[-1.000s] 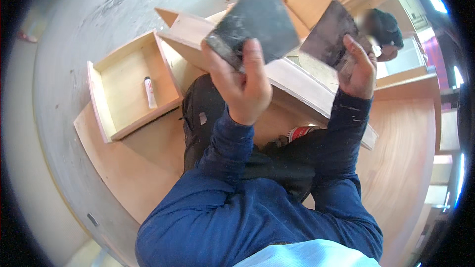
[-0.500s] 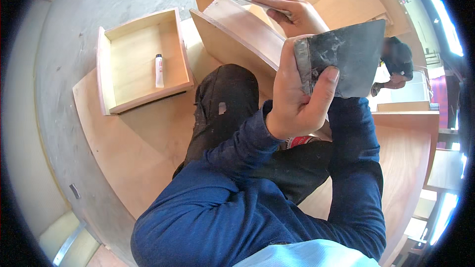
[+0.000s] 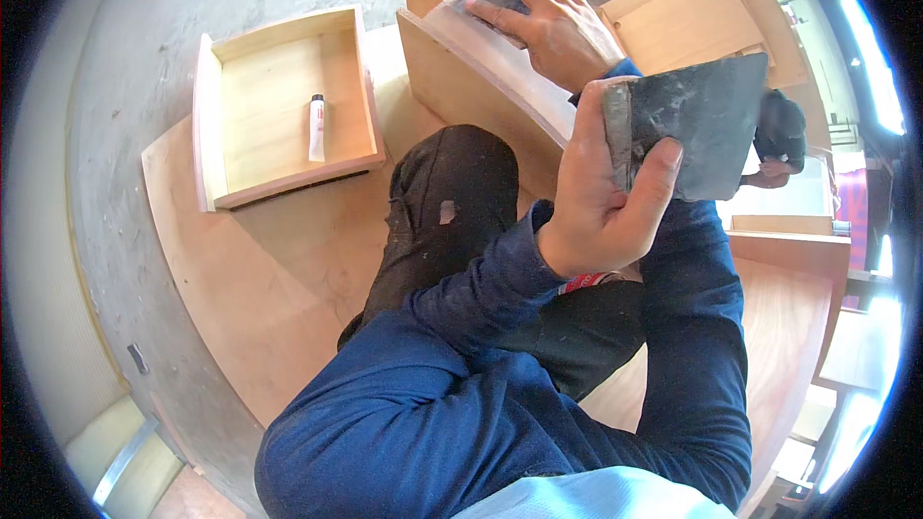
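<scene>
My left hand [image 3: 601,207] is raised close to the camera and grips a broad grey putty blade [image 3: 707,125], smeared and held flat by its left edge. My right hand [image 3: 553,29] reaches further out and presses a smaller grey scraper [image 3: 481,5] onto a wooden drawer box [image 3: 461,86] standing on its side. A white layer of filler [image 3: 500,67] covers the box's upper face under that hand. My dark trouser knee [image 3: 452,202] lies just in front of the box.
An open wooden drawer [image 3: 288,101] with a small white tube [image 3: 315,125] in it lies to the left on a plywood sheet [image 3: 260,269] over the concrete floor [image 3: 125,58]. More wooden panels [image 3: 711,10] lie beyond. Another person [image 3: 779,135] crouches at the far right.
My right hand went from mid-air down and left onto the drawer box with the small scraper. My left hand carried the broad blade from the centre over to the right.
</scene>
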A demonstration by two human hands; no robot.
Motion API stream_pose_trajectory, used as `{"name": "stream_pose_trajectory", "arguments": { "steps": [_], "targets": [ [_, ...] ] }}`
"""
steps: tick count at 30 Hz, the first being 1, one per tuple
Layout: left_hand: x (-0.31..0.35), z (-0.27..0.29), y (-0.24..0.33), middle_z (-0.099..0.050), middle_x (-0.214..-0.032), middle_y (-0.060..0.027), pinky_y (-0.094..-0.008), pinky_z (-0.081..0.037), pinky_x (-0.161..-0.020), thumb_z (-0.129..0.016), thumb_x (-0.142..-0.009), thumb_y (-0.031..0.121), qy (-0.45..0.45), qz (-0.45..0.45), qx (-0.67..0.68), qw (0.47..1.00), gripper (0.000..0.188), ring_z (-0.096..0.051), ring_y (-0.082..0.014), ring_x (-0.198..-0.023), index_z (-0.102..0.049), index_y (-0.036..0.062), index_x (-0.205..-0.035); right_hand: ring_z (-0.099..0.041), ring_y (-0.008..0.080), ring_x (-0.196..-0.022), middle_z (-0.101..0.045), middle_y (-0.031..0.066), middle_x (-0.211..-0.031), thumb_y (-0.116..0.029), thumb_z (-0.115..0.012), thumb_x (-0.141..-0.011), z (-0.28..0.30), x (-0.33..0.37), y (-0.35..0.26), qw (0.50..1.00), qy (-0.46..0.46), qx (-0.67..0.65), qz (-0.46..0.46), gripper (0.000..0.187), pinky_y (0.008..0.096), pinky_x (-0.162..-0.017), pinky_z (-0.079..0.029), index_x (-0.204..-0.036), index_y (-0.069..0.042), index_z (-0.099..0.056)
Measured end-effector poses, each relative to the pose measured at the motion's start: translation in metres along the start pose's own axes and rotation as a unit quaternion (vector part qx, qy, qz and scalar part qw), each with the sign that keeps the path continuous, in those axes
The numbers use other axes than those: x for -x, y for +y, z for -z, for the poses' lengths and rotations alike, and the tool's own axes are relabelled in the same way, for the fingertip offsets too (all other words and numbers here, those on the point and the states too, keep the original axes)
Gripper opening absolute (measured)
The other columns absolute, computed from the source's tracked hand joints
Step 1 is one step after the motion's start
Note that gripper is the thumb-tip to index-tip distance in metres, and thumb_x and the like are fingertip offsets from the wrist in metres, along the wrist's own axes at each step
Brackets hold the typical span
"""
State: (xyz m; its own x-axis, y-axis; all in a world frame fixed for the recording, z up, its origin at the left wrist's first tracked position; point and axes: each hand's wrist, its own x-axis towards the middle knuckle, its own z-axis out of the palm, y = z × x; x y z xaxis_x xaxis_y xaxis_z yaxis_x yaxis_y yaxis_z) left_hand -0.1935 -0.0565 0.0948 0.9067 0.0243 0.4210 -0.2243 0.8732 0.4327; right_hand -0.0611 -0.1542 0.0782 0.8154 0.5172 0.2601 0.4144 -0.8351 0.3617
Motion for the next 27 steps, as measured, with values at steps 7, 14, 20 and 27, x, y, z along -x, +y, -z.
{"name": "stream_pose_trajectory", "arguments": {
  "steps": [7,14,20,27],
  "targets": [
    [-0.001,-0.002,-0.005,-0.058,-0.094,-0.0076,-0.0243,-0.046,-0.075,-0.054,-0.092,0.002,-0.002,0.009,0.006,1.0,0.034,-0.056,-0.0099,-0.084,-0.039,-0.0024,-0.122,-0.048,0.0234,-0.13,-0.054,0.0022,-0.139,0.006,-0.057,-0.08,0.005,-0.005,0.001,0.999,-0.027,-0.031,0.015,0.062,0.0428,-0.102,-0.042,-0.131,-0.03,-0.061],
    [-0.007,0.012,0.008,-0.059,-0.09,-0.0086,-0.0261,-0.047,-0.074,-0.055,-0.092,0.003,-0.048,0.014,-0.081,0.995,0.035,-0.058,-0.0115,-0.082,-0.039,-0.0032,-0.122,-0.049,0.0213,-0.129,-0.057,-0.0007,-0.136,0.009,-0.057,-0.079,0.009,-0.005,0.003,0.996,-0.071,-0.055,0.017,0.059,0.0424,-0.098,-0.042,-0.128,-0.024,-0.062],
    [-0.007,0.011,0.012,-0.059,-0.091,-0.0095,-0.0267,-0.047,-0.074,-0.055,-0.092,0.003,-0.024,-0.023,-0.192,0.981,0.035,-0.058,-0.0124,-0.081,-0.039,-0.0032,-0.122,-0.052,0.0248,-0.125,-0.059,0.0018,-0.133,0.006,-0.057,-0.084,0.019,-0.01,0.018,0.991,-0.066,-0.115,0.034,0.053,0.0427,-0.102,-0.042,-0.128,-0.021,-0.062],
    [-0.007,0.012,0.021,-0.06,-0.09,-0.0097,-0.0274,-0.047,-0.074,-0.054,-0.092,0.003,-0.035,-0.016,-0.235,0.971,0.034,-0.058,-0.0129,-0.081,-0.039,-0.0028,-0.122,-0.053,0.0247,-0.124,-0.06,0.0012,-0.133,0.002,-0.056,-0.086,0.005,-0.011,0.01,0.992,-0.028,-0.12,0.021,0.049,0.0434,-0.103,-0.041,-0.128,-0.022,-0.062]
  ]
}}
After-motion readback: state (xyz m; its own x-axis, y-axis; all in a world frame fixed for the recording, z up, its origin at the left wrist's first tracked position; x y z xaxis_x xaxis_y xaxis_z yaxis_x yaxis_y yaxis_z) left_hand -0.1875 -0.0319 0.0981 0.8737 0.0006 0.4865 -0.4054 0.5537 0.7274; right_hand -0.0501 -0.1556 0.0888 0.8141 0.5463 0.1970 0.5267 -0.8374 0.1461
